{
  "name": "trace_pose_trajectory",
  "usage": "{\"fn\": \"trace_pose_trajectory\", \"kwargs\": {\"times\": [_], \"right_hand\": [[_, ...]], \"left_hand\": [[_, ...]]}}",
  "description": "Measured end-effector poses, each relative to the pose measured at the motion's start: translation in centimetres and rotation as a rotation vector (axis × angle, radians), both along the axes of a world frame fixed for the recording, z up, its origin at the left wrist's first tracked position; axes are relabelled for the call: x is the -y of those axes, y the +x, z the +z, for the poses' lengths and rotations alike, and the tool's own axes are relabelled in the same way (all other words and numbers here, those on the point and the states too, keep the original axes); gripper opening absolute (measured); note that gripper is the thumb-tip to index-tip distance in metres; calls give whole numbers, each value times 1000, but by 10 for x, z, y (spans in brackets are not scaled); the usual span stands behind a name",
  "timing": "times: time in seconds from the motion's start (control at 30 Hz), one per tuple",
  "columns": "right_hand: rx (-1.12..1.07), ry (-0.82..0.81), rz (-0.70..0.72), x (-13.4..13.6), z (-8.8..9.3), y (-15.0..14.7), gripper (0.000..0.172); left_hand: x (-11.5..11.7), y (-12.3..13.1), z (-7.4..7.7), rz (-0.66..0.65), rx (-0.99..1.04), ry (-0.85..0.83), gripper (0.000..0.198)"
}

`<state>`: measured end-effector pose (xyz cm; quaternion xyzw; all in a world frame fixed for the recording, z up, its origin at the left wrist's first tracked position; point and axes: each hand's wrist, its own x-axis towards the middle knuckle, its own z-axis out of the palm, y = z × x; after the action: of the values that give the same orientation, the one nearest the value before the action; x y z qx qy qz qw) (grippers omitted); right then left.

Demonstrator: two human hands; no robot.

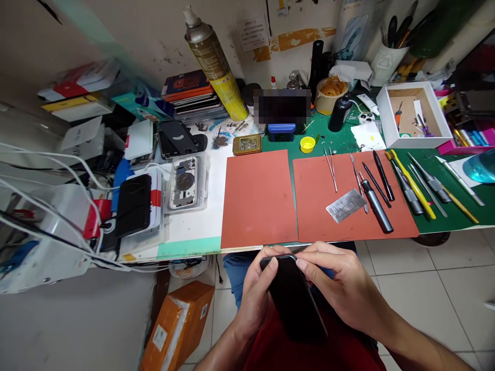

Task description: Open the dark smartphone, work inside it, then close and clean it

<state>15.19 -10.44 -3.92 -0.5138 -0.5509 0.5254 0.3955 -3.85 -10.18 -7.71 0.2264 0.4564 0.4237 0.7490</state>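
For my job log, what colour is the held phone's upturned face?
The phone has a black upturned face, best seen in the head view.

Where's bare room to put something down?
The left reddish mat, just past the left hand, is bare, between the white tabletop and the right mat, in front of the gold tin. The right mat's left end is free too, up to the tweezers and metal sheet; farther right, tools crowd it. Phones and a clear case crowd the tabletop's left.
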Motion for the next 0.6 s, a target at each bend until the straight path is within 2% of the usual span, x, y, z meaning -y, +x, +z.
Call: {"fn": "trace_pose_trajectory", "kwargs": {"times": [0.17,0.37,0.6], "right_hand": [[-4,-104,-9,-3,-10,3,27],[-219,-258,90,-8,-14,12,38],[-216,-287,88,-6,-8,14,45]], "left_hand": [[1,-1,-4,-26,27,-13,27],[2,-1,-3,-127,208,-49,23],[2,4,5,-137,261,-65,21]]}}
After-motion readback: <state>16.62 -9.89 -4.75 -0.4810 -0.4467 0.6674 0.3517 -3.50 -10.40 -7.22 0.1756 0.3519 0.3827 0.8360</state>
